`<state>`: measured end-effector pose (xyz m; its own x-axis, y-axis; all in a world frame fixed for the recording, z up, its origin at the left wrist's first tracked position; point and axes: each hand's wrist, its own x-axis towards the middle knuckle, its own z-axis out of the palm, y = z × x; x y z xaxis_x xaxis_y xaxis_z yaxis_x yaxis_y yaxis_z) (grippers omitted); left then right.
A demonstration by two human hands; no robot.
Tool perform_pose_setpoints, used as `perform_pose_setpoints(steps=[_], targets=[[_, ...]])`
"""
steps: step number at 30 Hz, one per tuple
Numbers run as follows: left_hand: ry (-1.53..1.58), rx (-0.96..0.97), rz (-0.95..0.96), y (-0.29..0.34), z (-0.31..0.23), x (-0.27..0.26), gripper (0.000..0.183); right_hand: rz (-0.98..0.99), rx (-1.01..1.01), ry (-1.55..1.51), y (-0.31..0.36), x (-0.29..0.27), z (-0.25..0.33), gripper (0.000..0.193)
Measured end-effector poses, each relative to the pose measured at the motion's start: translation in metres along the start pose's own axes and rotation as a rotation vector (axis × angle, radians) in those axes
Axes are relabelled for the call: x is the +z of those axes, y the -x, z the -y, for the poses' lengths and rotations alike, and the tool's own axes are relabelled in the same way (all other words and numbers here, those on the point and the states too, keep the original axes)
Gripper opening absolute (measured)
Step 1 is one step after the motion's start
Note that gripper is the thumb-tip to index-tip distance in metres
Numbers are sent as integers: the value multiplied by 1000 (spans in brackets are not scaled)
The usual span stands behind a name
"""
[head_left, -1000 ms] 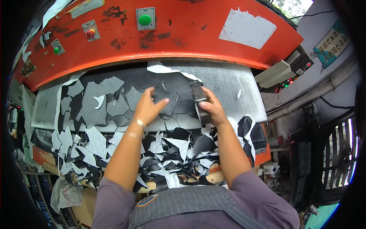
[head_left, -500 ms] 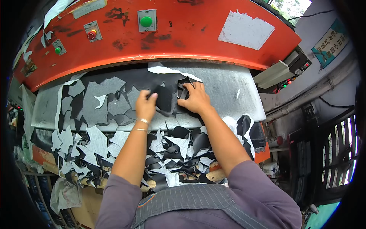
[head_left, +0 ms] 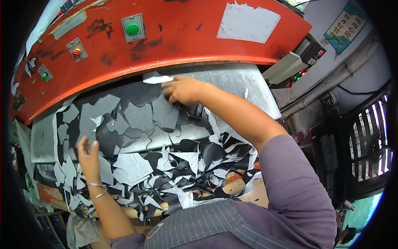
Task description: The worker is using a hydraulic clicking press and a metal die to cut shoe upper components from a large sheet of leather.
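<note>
My left hand is held over the near left edge of the pale cutting board, fingers apart and nothing in them. My right hand reaches across to the far part of the black sheet material, beside a torn white strip. Its fingertips are blurred, so a grip cannot be made out. Just below that hand a dark metal cutting die rests on the sheet. Grey-backed cut shapes lie side by side on the board, left of the die. A pale many-sided piece lies on the scrap heap.
An orange machine beam with green and red push buttons spans the far side of the pale board. Black and white offcuts pile along the near edge. A control box with small lights stands at the right.
My left hand has let go of a black piece and moved left and nearer. My right hand has come off the die and moved left. The view has shifted.
</note>
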<state>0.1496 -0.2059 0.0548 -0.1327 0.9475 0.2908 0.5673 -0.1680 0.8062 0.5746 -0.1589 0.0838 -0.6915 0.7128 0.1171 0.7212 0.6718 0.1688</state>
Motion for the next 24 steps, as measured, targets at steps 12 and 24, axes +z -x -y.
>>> perform_pose_setpoints(steps=[12, 24], targets=[[188, 85, 508, 34, -73, 81, 27, 149, -4, -75, 5, 12, -24, 21], [161, 222, 661, 22, -113, 185, 53, -261, 1236, -491, 75, 36, 28, 28]])
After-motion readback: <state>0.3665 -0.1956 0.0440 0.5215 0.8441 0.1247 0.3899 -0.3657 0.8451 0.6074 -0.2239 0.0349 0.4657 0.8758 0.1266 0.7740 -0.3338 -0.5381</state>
